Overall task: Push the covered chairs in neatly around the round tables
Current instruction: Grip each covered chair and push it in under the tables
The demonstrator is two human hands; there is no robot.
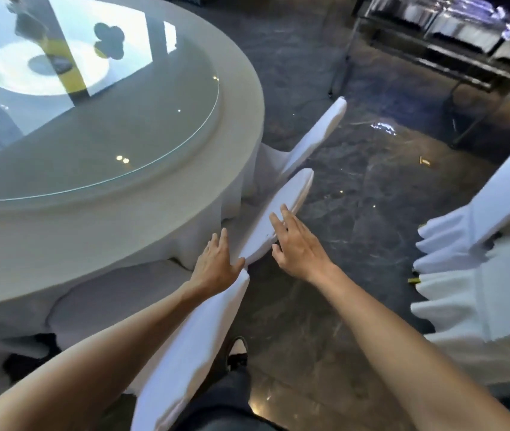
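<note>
A round table with a white cloth and a glass turntable fills the upper left. Three white-covered chairs stand along its right edge. The nearest chair is under my left forearm. The middle chair has its back top between my hands. The far chair stands beyond it. My left hand is open, fingers spread, its thumb touching the near end of the middle chair's back. My right hand is open too, fingers resting on that back's outer side.
Another covered chair and a ruffled white skirt stand at the right. A metal-framed rack runs along the back right. Dark polished floor lies between. My shoe is beside the nearest chair.
</note>
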